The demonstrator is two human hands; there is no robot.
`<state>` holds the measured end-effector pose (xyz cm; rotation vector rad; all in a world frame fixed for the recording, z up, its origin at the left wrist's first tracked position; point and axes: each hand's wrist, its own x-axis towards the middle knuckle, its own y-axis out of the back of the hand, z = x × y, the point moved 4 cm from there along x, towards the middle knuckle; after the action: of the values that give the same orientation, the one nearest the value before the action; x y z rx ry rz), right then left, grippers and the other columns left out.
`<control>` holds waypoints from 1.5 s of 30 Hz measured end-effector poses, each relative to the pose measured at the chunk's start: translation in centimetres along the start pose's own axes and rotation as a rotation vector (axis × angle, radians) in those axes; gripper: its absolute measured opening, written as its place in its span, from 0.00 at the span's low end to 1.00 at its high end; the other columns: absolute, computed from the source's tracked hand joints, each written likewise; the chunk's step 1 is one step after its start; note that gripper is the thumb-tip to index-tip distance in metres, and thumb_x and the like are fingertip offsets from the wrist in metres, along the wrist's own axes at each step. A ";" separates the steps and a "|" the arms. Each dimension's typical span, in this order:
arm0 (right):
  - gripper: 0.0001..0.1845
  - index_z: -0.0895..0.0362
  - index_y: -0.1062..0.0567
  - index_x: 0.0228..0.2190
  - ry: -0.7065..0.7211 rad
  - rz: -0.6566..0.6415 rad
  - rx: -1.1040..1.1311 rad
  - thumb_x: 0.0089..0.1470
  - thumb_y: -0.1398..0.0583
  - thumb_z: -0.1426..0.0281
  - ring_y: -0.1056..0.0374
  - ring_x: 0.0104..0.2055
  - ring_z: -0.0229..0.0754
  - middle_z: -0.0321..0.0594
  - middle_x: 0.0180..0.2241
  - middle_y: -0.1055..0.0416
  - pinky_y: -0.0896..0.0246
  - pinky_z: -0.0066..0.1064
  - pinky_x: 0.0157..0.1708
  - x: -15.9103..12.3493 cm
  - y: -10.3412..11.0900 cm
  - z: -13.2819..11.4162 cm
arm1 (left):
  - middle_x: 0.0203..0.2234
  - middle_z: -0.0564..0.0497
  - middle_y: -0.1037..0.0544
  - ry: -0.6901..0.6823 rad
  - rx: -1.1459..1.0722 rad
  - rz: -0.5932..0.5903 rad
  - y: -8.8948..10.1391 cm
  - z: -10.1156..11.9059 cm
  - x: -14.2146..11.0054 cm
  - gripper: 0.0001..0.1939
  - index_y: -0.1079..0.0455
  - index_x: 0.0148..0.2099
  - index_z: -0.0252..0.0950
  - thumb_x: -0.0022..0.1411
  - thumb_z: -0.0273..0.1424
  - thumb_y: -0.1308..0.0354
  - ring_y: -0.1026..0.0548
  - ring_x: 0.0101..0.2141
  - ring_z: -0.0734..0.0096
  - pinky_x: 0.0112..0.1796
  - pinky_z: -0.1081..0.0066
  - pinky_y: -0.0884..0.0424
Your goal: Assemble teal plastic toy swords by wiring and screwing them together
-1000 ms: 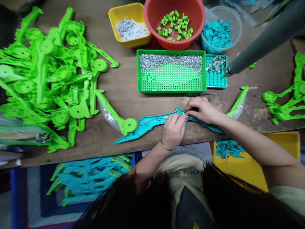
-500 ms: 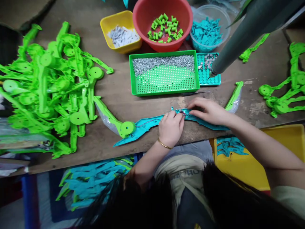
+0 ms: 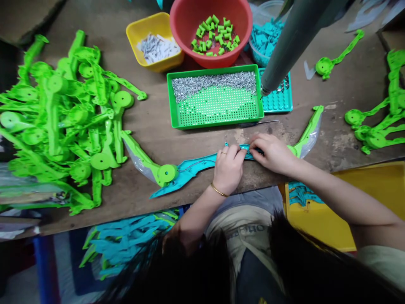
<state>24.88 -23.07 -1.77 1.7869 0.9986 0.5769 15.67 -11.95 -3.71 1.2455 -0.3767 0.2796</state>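
A long blue plastic toy bow half [image 3: 198,164] lies across the table edge in front of me, its hollow side up with a thin wire inside. A green plastic limb [image 3: 142,158] is joined at its left end, and another green limb [image 3: 308,135] at its right. My left hand [image 3: 229,166] is closed over the middle of the bow half, a ring and bracelet showing. Just right of it, my right hand [image 3: 270,153] has its fingertips pinched together over the bow's inside. What lies between those fingertips is hidden.
A heap of green limbs [image 3: 57,114] covers the left side. Behind the bow stand a green screw tray [image 3: 215,122], red bowl [image 3: 210,59] and yellow tub [image 3: 155,63]. A grey hanging tool [image 3: 291,46] slants over the blue tray [image 3: 278,106]. A yellow bin [image 3: 332,228] sits below right.
My right fingers have drawn together into a pinch and rest slightly farther right. The hanging tool's tip now appears farther left, over the trays' edge. The view has shifted a little.
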 end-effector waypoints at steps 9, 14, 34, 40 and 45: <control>0.10 0.60 0.27 0.35 0.141 0.160 -0.187 0.61 0.47 0.70 0.33 0.43 0.48 0.47 0.41 0.27 0.41 0.39 0.43 -0.6 -0.5 -0.7 | 0.34 0.47 0.25 -0.022 0.011 0.024 0.0 -0.1 -0.3 0.14 0.26 0.44 0.37 0.69 0.28 0.54 0.32 0.34 0.64 0.35 0.66 0.41; 0.07 0.59 0.27 0.34 0.217 0.197 -0.133 0.59 0.44 0.70 0.36 0.47 0.47 0.47 0.46 0.28 0.43 0.41 0.49 -1.0 -0.3 -0.6 | 0.33 0.47 0.25 -0.011 0.001 0.027 -0.1 -0.2 -0.3 0.14 0.26 0.44 0.36 0.68 0.28 0.54 0.33 0.34 0.64 0.35 0.66 0.42; 0.08 0.57 0.27 0.30 -0.055 0.019 -0.092 0.58 0.44 0.70 0.37 0.45 0.49 0.43 0.43 0.27 0.50 0.42 0.45 0.1 0.1 -0.7 | 0.35 0.47 0.24 0.037 -0.033 -0.056 -0.3 -0.2 -0.5 0.16 0.25 0.45 0.40 0.69 0.28 0.55 0.32 0.33 0.65 0.35 0.65 0.46; 0.09 0.57 0.26 0.33 -0.073 0.052 -0.276 0.59 0.47 0.70 0.38 0.44 0.51 0.45 0.41 0.27 0.51 0.45 0.44 0.1 -0.1 -1.9 | 0.35 0.47 0.23 0.007 -0.015 -0.011 -0.2 -0.1 -0.6 0.15 0.25 0.44 0.39 0.68 0.27 0.54 0.33 0.33 0.64 0.34 0.64 0.46; 0.11 0.56 0.24 0.36 -0.076 0.021 -0.123 0.60 0.47 0.69 0.36 0.48 0.51 0.44 0.45 0.26 0.50 0.47 0.49 -0.2 0.4 -1.0 | 0.36 0.46 0.24 0.022 0.014 -0.130 -0.4 -0.3 -0.3 0.16 0.25 0.46 0.40 0.68 0.28 0.54 0.32 0.35 0.62 0.35 0.63 0.43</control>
<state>24.23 -22.79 -1.00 1.6991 0.8749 0.5678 15.63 -11.76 -4.27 1.2737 -0.2744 0.1852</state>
